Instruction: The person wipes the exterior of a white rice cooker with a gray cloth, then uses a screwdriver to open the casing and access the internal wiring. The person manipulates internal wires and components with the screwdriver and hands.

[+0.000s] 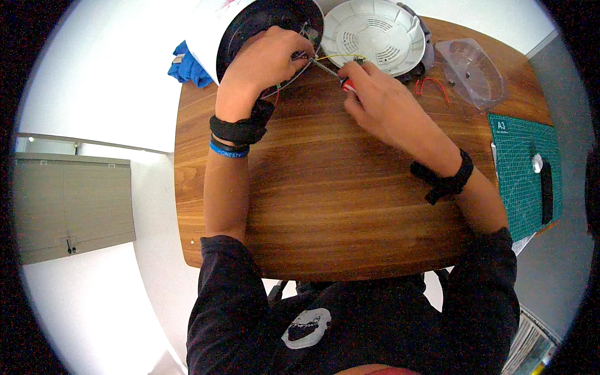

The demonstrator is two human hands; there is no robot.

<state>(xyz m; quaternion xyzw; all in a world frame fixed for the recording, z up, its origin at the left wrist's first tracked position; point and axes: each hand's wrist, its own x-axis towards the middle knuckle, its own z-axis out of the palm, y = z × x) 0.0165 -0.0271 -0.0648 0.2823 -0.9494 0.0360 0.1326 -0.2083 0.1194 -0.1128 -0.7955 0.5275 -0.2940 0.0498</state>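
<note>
A white appliance lies on its side at the far left of the table, its dark open underside facing me. My left hand reaches over that opening, its thumb and fingers pinched together by some wires; what they grip is hidden. In my right hand is a screwdriver with a red handle. Its metal shaft points left, and the tip meets my left fingertips. A round white vented base cover lies behind my right hand. Between appliance and cover runs a thin yellow wire.
Right of the cover are a red wire and a clear plastic tray with small dark parts. A green cutting mat at the right edge carries a black strip and a small shiny piece. Blue cloth sits beside the appliance.
</note>
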